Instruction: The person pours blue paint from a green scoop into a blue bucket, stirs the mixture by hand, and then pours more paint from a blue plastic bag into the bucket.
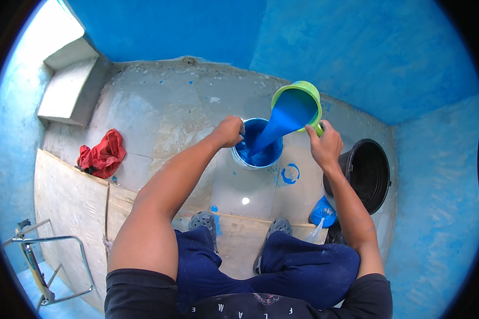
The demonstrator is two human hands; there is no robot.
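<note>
Right hand (327, 142) tilts green pitcher (305, 85), forearm (351, 207) partly hiding black tub (372, 171).

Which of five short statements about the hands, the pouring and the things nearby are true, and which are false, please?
1. The right hand holds the jug tilted over the bucket. True.
2. What pours from the jug is white. False: the paint is blue.
3. The left hand is at the rim of the bucket. True.
4. A blue bag lies near the black tub. True.
5. The only red thing lies right of the bucket. False: the red cloth lies to its left.
</note>
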